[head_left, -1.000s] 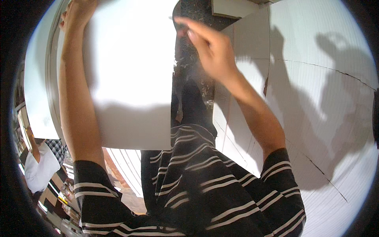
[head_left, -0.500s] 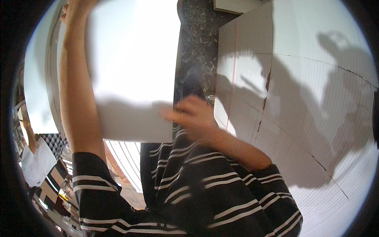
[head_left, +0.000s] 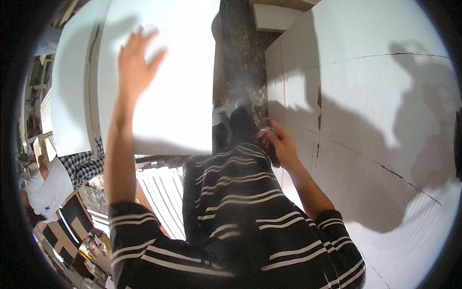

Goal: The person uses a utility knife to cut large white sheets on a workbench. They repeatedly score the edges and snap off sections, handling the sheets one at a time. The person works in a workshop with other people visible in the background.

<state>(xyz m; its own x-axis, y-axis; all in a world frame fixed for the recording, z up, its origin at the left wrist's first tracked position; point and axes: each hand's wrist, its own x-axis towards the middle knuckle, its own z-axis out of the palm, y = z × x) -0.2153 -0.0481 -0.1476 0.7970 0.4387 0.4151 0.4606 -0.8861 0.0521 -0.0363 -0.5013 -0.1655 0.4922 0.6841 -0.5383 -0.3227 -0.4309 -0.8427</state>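
My left hand (head_left: 137,62) is over a large bright white sheet (head_left: 178,111), fingers and thumb spread, holding nothing. I cannot tell whether it touches the surface. My right hand (head_left: 283,144) is lower and to the right, beside the sheet's near right corner, above the dark gap. Its fingers are curled together near a small, shiny, blurred bit that I cannot make out. The white sheet has straight edges, and its near edge lies just beyond my striped shirt.
On the right spreads a broad white surface (head_left: 375,168) with fine parallel lines and dark cracks. A dark strip of floor (head_left: 240,53) runs between. Another white sheet (head_left: 72,101) lies far left. A person in a white top (head_left: 50,190) is at the left edge.
My left hand has come back from the far left edge onto the white sheet. My right hand has moved right, off the sheet's near corner, and its fingers have curled.
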